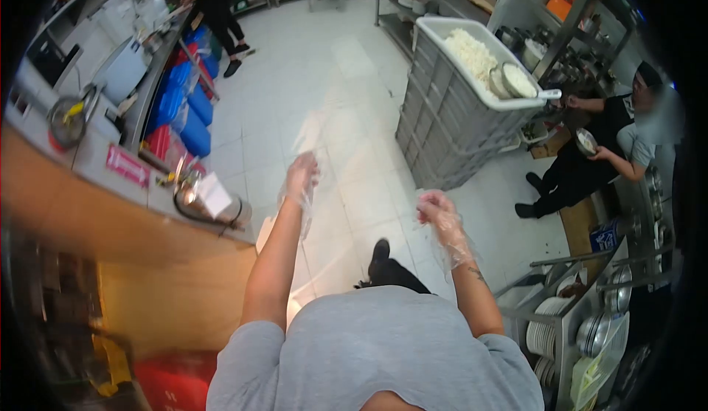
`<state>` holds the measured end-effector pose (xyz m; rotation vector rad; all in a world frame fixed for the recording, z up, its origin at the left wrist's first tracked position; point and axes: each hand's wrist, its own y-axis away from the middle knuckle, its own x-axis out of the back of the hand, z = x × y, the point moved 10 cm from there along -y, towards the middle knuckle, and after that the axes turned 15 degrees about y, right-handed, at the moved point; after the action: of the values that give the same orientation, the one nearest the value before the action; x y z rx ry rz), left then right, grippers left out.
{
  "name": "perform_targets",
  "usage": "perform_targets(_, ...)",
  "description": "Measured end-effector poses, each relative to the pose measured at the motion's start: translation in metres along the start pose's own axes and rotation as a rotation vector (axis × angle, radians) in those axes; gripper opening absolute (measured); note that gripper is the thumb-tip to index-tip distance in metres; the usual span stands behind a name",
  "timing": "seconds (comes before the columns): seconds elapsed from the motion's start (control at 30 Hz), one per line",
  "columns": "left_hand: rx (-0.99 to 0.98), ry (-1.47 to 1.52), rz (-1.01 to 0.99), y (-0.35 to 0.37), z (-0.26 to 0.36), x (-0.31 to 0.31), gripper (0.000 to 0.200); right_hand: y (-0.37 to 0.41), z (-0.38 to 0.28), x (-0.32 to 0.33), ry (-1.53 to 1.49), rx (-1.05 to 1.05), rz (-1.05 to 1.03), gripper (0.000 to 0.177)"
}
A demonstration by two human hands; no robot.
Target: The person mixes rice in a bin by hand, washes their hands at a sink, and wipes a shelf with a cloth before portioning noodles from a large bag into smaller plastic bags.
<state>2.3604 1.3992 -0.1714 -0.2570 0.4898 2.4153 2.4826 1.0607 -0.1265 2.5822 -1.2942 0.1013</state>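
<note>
My left hand (302, 180), in a thin clear plastic glove, hangs in the air above the tiled floor. Its fingers are loosely bent and nothing shows in them. My right hand (438, 215) wears the same kind of glove and is also in mid-air, its fingers curled a little with no object visible. Nearest to it is a stack of grey crates (450, 127), topped by a white tub (426, 29) of cooked rice (470, 53). Two bowls, one of them filled with rice (519, 80), rest on the rice at the tub's near end.
At right a co-worker (627, 130) in a dark apron holds a metal bowl (586, 142). Another person (214, 12) stands at the far-left counter above blue bins (193, 119). A metal canister (214, 198) sits on the left counter's end. Stacked plates (542, 337) fill a rack at lower right.
</note>
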Motion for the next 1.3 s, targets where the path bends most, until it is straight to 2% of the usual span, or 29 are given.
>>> perform_targets(0.1, 0.083, -0.128, 0.051, -0.064, -0.02, -0.004, 0.037, -0.075, -0.038, 0.058, -0.094, 0.029, 0.173, 0.016)
perform_targets(0.3, 0.155, -0.148, 0.097, -0.142, -0.007, -0.012, 0.037, -0.232, -0.126, 0.141, -0.224, 0.161, 0.39, 0.021)
perform_targets(0.4, 0.255, -0.165, 0.079, -0.193, 0.0, -0.036, 0.038, -0.302, -0.15, 0.174, -0.237, 0.211, 0.454, 0.024)
perform_targets(0.43, 0.241, -0.15, 0.044, -0.218, 0.003, -0.052, 0.039, -0.319, -0.156, 0.183, -0.205, 0.255, 0.456, 0.033)
perform_targets(0.5, 0.247, -0.143, -0.019, -0.26, 0.007, -0.083, 0.039, -0.348, -0.152, 0.206, -0.08, 0.186, 0.577, 0.038)
perform_targets(0.53, 0.235, -0.192, -0.088, -0.29, 0.016, -0.111, 0.04, -0.367, -0.154, 0.221, -0.02, 0.171, 0.649, 0.041)
perform_targets(0.57, 0.231, -0.239, -0.156, -0.313, 0.024, -0.141, 0.041, -0.383, -0.148, 0.227, 0.023, 0.113, 0.627, 0.055)
perform_targets(0.67, 0.183, -0.34, -0.386, -0.362, 0.064, -0.257, 0.045, -0.424, -0.118, 0.247, 0.054, -0.002, 0.611, 0.067)
perform_targets(0.7, 0.16, -0.367, -0.46, -0.372, 0.079, -0.297, 0.047, -0.442, -0.101, 0.256, 0.085, -0.059, 0.593, 0.077)
perform_targets(0.8, 0.043, -0.432, -0.728, -0.389, 0.11, -0.413, 0.052, -0.472, -0.073, 0.283, 0.166, -0.124, 0.696, 0.079)
perform_targets(0.83, 0.01, -0.437, -0.807, -0.389, 0.115, -0.449, 0.053, -0.476, -0.078, 0.282, 0.101, -0.056, 0.696, 0.084)
perform_targets(0.9, -0.26, -0.565, -0.978, -0.401, 0.115, -0.518, 0.055, -0.494, -0.08, 0.296, 0.062, 0.009, 0.715, 0.084)
perform_targets(0.93, -0.347, -0.575, -1.017, -0.4, 0.123, -0.55, 0.055, -0.507, -0.07, 0.314, 0.12, 0.004, 0.749, 0.084)
perform_targets(1.0, -0.484, -0.595, -1.083, -0.387, 0.124, -0.595, 0.056, -0.534, -0.046, 0.358, 0.539, -0.129, 0.869, 0.084)
perform_targets(1.07, -0.441, -0.613, -1.124, -0.393, 0.093, -0.634, 0.058, -0.554, -0.035, 0.392, 1.397, -0.295, 1.032, 0.085)
perform_targets(1.1, -0.427, -0.627, -1.146, -0.397, 0.079, -0.653, 0.059, -0.559, -0.031, 0.405, 1.684, -0.367, 1.163, 0.085)
perform_targets(1.13, -0.425, -0.664, -1.15, -0.402, 0.068, -0.67, 0.059, -0.56, 0.002, 0.423, 0.781, -0.39, 1.065, 0.085)
perform_targets(1.2, -0.422, -0.738, -1.156, -0.411, 0.046, -0.702, 0.059, -0.563, 0.017, 0.445, 0.694, -0.404, 1.149, 0.085)
perform_targets(1.23, -0.398, -0.821, -1.09, -0.421, 0.035, -0.715, 0.059, -0.566, 0.03, 0.451, 0.653, -0.421, 1.183, 0.085)
perform_targets(1.3, -0.173, -0.895, -1.097, -0.449, -0.004, -0.743, 0.067, -0.586, 0.052, 0.457, 0.479, -0.316, 1.071, 0.082)
